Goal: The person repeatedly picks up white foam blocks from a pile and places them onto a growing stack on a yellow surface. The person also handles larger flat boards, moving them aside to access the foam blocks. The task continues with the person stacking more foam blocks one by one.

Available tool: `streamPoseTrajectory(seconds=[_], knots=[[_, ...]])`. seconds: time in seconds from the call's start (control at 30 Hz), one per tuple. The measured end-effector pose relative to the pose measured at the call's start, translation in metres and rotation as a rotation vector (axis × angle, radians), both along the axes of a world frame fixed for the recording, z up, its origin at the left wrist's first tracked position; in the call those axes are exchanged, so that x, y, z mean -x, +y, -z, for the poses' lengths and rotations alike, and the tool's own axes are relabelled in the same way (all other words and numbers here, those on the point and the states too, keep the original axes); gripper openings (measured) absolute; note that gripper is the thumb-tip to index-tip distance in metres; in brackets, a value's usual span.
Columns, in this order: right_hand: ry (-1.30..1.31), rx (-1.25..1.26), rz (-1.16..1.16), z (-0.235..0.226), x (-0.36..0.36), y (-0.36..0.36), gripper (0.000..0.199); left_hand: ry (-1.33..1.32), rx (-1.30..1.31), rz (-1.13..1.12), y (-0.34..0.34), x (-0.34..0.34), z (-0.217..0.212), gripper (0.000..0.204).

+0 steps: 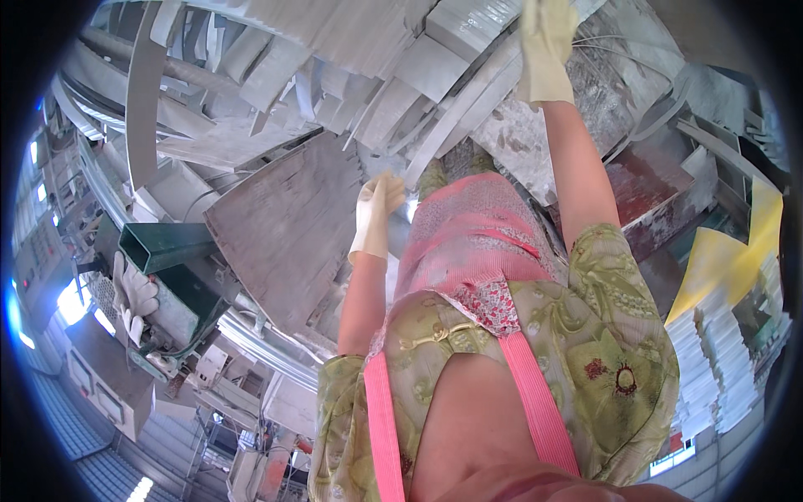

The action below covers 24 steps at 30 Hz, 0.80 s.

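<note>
My right hand (pixel 548 46), in a cream rubber glove, reaches out to the upper edge, beside and over pale grey strips and panels. Its fingers look stretched out and I see nothing gripped, though the tips run close to the picture's edge. My left hand (pixel 379 205), gloved alike, is lower and nearer my body, beside my pink apron (pixel 477 226). Its fingers are curled in, and nothing shows sticking out of them. Closest to it are a worn brownish board (pixel 284 226) on its left and a long pale strip (pixel 468 109) slanting up to the right.
Grey ribbed panels (pixel 351 29) are piled ahead. A dusty flat sheet (pixel 535 134) lies under my right arm, with a reddish tray (pixel 648 188) beyond. At left are a green square metal tube (pixel 171 244) and a pale glove (pixel 134 293). Yellow sheeting (pixel 715 263) hangs at right.
</note>
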State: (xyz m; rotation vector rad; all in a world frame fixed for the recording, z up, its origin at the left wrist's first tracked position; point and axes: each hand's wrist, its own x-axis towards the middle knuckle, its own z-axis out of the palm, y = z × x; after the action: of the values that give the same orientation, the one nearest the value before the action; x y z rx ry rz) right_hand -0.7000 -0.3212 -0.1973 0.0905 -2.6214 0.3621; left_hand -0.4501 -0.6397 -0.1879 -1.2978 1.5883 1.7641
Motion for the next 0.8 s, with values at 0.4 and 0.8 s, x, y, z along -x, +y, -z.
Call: streamPoseTrajectory(seconds=[0.4, 0.8], knots=[[-0.26, -0.088, -0.254, 0.025, 0.006, -0.006, 0.062, 0.016, -0.064, 0.007, 0.009, -0.018, 0.013, 0.045], [-0.615, 1.294, 0.273, -0.032, -0.016, -0.054, 0.057, -0.019, 0.012, -0.057, 0.015, -0.026, -0.012, 0.046]])
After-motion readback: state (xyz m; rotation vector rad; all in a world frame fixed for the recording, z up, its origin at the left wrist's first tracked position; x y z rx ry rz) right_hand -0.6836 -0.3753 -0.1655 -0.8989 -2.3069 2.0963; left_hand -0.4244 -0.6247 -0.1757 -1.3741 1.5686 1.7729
